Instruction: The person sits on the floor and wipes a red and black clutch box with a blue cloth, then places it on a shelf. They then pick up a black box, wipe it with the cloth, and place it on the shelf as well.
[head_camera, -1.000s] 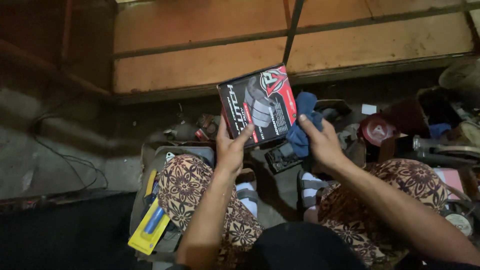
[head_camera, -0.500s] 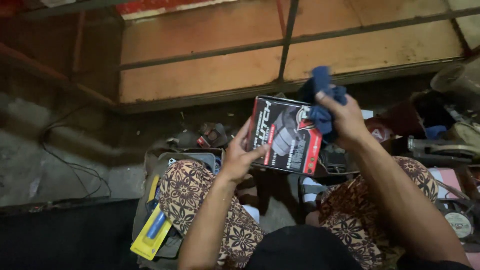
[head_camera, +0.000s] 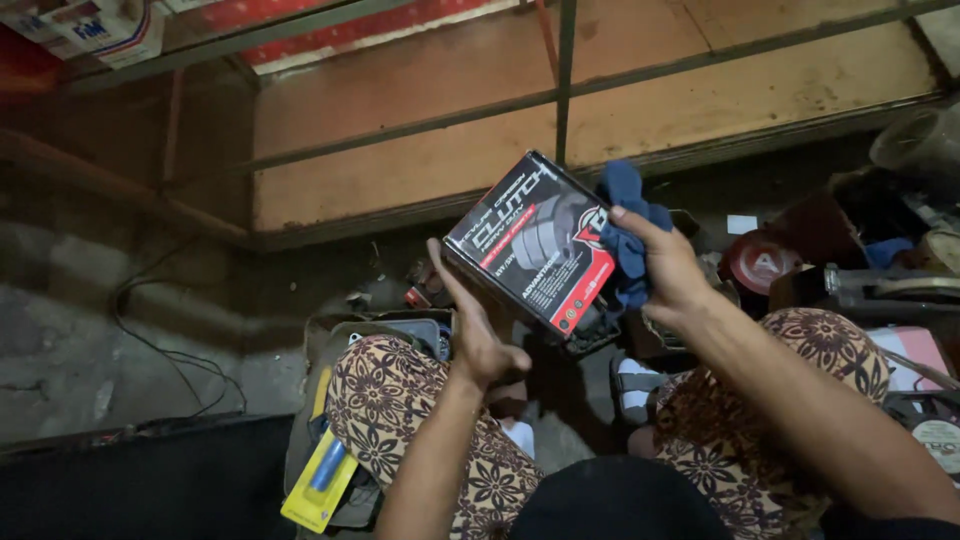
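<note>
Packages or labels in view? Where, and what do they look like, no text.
Black-and-red flat cardboard box: centre, tilted, right hand on its right edge with a blue cloth, left hand at its lower left.
Yellow blister pack with blue item: bottom left, beside the knee.
White carton with blue and red print: top left corner.
Round red label: right, behind the hand.

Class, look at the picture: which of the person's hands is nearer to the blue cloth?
Right. The right hand holds the blue cloth against the box; the left hand is at the box's far edge.
</note>
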